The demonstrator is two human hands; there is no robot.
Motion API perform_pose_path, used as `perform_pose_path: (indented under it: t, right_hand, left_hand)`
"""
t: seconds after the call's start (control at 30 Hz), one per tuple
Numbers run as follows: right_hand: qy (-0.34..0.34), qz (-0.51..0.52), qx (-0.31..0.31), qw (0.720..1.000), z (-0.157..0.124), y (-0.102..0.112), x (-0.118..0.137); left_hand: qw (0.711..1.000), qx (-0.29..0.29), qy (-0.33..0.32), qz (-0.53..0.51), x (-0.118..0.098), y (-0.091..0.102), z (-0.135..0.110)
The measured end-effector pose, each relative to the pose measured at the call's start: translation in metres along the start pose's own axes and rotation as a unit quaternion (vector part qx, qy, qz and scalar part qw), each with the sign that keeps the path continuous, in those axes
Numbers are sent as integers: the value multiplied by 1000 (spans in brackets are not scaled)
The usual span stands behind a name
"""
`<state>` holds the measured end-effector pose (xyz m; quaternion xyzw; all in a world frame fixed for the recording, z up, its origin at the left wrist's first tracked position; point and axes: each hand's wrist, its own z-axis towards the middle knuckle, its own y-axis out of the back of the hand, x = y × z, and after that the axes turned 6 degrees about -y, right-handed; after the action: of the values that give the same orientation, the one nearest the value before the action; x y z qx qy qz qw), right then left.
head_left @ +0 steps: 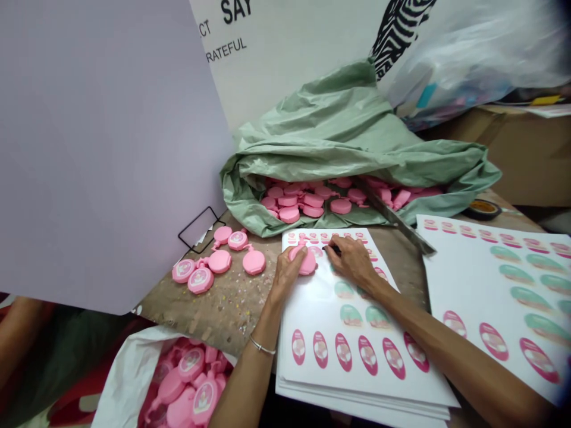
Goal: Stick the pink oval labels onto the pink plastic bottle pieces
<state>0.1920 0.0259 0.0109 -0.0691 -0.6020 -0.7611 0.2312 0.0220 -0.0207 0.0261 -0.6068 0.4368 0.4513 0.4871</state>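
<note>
My left hand [288, 270] is closed around a pink round plastic case [307, 261] with a small spout-like tip, held over the upper part of a sticker sheet [312, 309]. Just beside it, my right hand [352, 258] pinches a small dark tool [329, 248], mostly hidden by the fingers. Its tip is near a round pink sticker [316, 252] at the sheet's upper edge. The sheet tops a thick stack and carries pink oval and green stickers, with bare white patches between them.
A green sack [357, 131] full of pink cases lies open behind, with a metal strip [397, 220] across its mouth. Several cases [219, 261] sit at left, some stickered. A white bag [129, 374] of cases is front left, another sticker sheet [473, 285] right, black tape [482, 208] beyond.
</note>
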Motion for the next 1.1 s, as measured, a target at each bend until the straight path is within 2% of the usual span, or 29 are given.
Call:
perform_pose_path:
  t: [0.23, 0.37, 0.47, 0.6, 0.67, 0.8, 0.9, 1.1]
  right_hand:
    - [-37, 8, 2, 999, 6, 0, 3]
    - [-66, 37, -2, 997, 8, 0, 8]
    - [-84, 145, -9, 986, 8, 7, 10]
    - [-116, 319, -17, 941, 7, 28, 13]
    - [-108, 364, 10, 925, 2, 40, 18]
    - [-67, 397, 79, 912, -15, 54, 36]
    - [-77, 412, 80, 904, -26, 58, 48]
    - [-62, 409, 61, 908, -34, 67, 62]
  left_hand:
    - [999, 2, -33, 31, -4, 2, -2]
    - [999, -8, -28, 28, -3, 2, -3]
    - [999, -23, -25, 15, -2, 1, -3]
    - [999, -41, -24, -26, -6, -1, -7]
    - [996, -37, -5, -76, -11, -2, -11]
    - [987, -5, 24, -159, -21, -6, -23]
    - [983, -10, 21, -183, -25, -7, -32]
    - [979, -18, 12, -205, -29, -8, -40]
